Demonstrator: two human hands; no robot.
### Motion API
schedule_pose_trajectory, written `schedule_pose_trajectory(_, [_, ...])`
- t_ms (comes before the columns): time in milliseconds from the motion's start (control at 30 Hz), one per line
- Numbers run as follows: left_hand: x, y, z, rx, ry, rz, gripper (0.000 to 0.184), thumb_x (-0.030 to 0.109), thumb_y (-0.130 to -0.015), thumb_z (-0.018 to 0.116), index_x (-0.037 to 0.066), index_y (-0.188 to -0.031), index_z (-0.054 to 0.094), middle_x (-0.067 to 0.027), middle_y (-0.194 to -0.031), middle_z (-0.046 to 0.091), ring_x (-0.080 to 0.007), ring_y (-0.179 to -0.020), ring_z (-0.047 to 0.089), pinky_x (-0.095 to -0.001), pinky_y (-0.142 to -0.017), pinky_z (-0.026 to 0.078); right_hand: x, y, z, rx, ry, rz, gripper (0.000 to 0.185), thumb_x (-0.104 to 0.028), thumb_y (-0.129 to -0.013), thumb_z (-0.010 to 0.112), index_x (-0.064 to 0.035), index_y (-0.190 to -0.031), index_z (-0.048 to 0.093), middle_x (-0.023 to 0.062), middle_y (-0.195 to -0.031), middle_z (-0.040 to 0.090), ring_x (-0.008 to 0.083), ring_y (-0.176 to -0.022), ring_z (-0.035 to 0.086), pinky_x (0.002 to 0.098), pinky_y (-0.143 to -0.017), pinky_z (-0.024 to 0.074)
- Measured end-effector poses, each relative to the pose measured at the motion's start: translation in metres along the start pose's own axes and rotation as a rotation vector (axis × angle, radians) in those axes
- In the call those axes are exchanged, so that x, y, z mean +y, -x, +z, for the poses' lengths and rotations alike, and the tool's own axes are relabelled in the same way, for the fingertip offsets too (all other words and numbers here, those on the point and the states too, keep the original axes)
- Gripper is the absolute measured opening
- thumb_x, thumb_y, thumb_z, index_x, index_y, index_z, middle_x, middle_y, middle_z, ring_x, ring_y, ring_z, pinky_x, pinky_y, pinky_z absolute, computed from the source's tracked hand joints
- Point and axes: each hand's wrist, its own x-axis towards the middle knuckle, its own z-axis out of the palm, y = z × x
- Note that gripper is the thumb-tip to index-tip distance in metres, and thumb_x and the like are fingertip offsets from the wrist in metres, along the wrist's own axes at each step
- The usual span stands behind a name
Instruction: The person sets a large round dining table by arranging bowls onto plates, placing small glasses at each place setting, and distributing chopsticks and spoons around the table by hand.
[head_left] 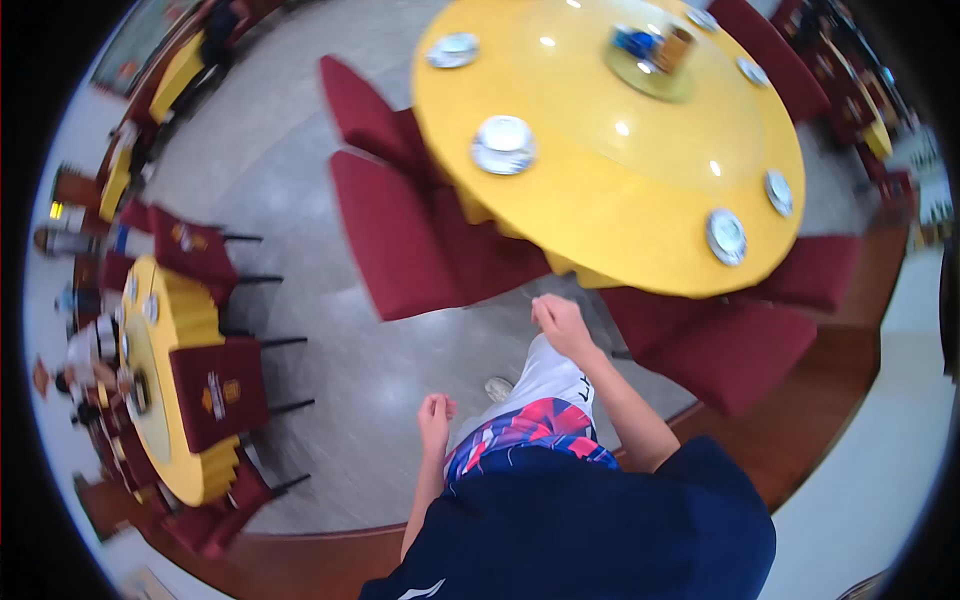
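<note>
You cannot see into your right hand [562, 325] or your left hand [435, 420]: the fingers curl out of sight, so whether either palm holds anything cannot be told. Your dark shirt [590, 520] is cut off by the bottom edge of your view, and only one shoe [498, 389] shows. The top edge crops the near table [600, 225]; towards its far edge, the blue item [636, 42] and brown container [674, 49] are too blurred for you to name. Beyond the left table's [215, 478] right edge, lettering [222, 398] on a chair back [200, 365] is too small to read.
</note>
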Motion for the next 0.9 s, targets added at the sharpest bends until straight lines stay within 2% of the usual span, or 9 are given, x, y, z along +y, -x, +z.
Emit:
schedule_pose_trajectory(167, [-0.040,0.030,-0.107,0.225,0.115,-0.185,0.014,0.019,-0.097,0.054,0.006,-0.100,0.060,-0.0068,-0.082,0.067,-0.0118,-0.066,0.060,-0.0241,-0.058,0.046,-0.076,-0.004,0.100,-0.302,0.152,-0.132,0.035,-0.025,-0.098,0.048,-0.0001,-0.075,0.057,0.0179,-0.072,0.059,0.0360,-0.069,0.058,0.0413,-0.063,0.0449])
schedule_pose_trajectory(233, [-0.060,0.001,-0.148,0.319,0.229,-0.211,0.014,0.018,-0.096,0.054,0.006,-0.100,0.060,-0.0067,-0.082,0.068,-0.0118,-0.065,0.061,-0.0242,-0.057,0.046,-0.094,-0.021,0.139,-0.304,0.223,-0.170,0.036,-0.027,-0.099,0.045,-0.0016,-0.078,0.059,0.0169,-0.070,0.060,0.0314,-0.065,0.060,0.0395,-0.061,0.0461])
schedule_pose_trajectory(300, [-0.050,-0.037,-0.174,0.359,0.351,-0.237,0.014,0.017,-0.095,0.053,0.006,-0.100,0.060,-0.0069,-0.082,0.068,-0.0118,-0.066,0.061,-0.0245,-0.057,0.046,-0.107,-0.048,0.155,-0.323,0.133,0.081,0.038,-0.029,-0.101,0.042,-0.0020,-0.082,0.061,0.0149,-0.065,0.058,0.0255,-0.058,0.060,0.0380,-0.057,0.0466])
schedule_pose_trajectory(433, [0.013,-0.138,-0.227,0.259,0.290,-0.112,0.018,0.020,-0.095,0.055,0.005,-0.102,0.060,-0.0093,-0.088,0.069,-0.0127,-0.070,0.064,-0.0256,-0.059,0.048,-0.130,-0.148,0.199,-0.250,-0.025,0.091,0.039,-0.024,-0.103,0.040,-0.0022,-0.078,0.061,0.0007,-0.053,0.049,0.0080,-0.048,0.048,0.0258,-0.048,0.0399])
schedule_pose_trajectory(533, [0.015,-0.202,-0.285,0.138,0.116,-0.070,0.022,0.023,-0.095,0.056,0.004,-0.105,0.060,-0.0103,-0.090,0.070,-0.0141,-0.073,0.065,-0.0264,-0.062,0.049,-0.155,-0.237,0.249,-0.187,0.066,0.074,0.035,-0.023,-0.101,0.044,-0.0004,-0.080,0.061,0.0077,-0.055,0.053,0.0147,-0.051,0.055,0.0322,-0.051,0.0432])
schedule_pose_trajectory(633, [0.028,-0.263,-0.360,0.025,-0.011,-0.180,0.026,0.027,-0.094,0.057,0.005,-0.107,0.061,-0.0106,-0.091,0.070,-0.0159,-0.075,0.067,-0.0277,-0.065,0.050,-0.176,-0.317,0.332,-0.118,0.355,-0.259,0.029,-0.023,-0.097,0.050,-0.0006,-0.084,0.063,0.0152,-0.061,0.055,0.0274,-0.057,0.059,0.0419,-0.056,0.0448])
schedule_pose_trajectory(767, [0.019,-0.299,-0.463,0.165,0.077,-0.446,0.031,0.031,-0.090,0.060,0.007,-0.110,0.062,-0.0111,-0.090,0.071,-0.0192,-0.076,0.068,-0.0306,-0.065,0.051,-0.265,-0.385,0.439,-0.406,0.079,-0.110,0.027,-0.025,-0.095,0.052,-0.0025,-0.089,0.065,0.0143,-0.064,0.058,0.0214,-0.061,0.062,0.0397,-0.057,0.0470])
schedule_pose_trajectory(833, [0.002,-0.323,-0.511,0.294,0.132,-0.561,0.031,0.028,-0.090,0.059,0.004,-0.109,0.061,-0.0144,-0.085,0.071,-0.0216,-0.074,0.068,-0.0329,-0.060,0.051,-0.258,-0.427,0.503,-0.604,-0.167,-0.073,0.028,-0.027,-0.095,0.052,-0.0027,-0.092,0.066,0.0078,-0.068,0.063,0.0144,-0.062,0.060,0.0322,-0.057,0.0476])
schedule_pose_trajectory(900, [-0.017,-0.349,-0.545,0.424,0.249,-0.605,0.030,0.021,-0.091,0.053,-0.001,-0.111,0.056,-0.0219,-0.085,0.069,-0.0278,-0.070,0.068,-0.0378,-0.055,0.051,-0.236,-0.486,0.558,-0.802,-0.086,0.084,0.026,-0.026,-0.093,0.052,-0.0042,-0.094,0.066,0.0076,-0.071,0.064,0.0138,-0.063,0.060,0.0314,-0.059,0.0487])
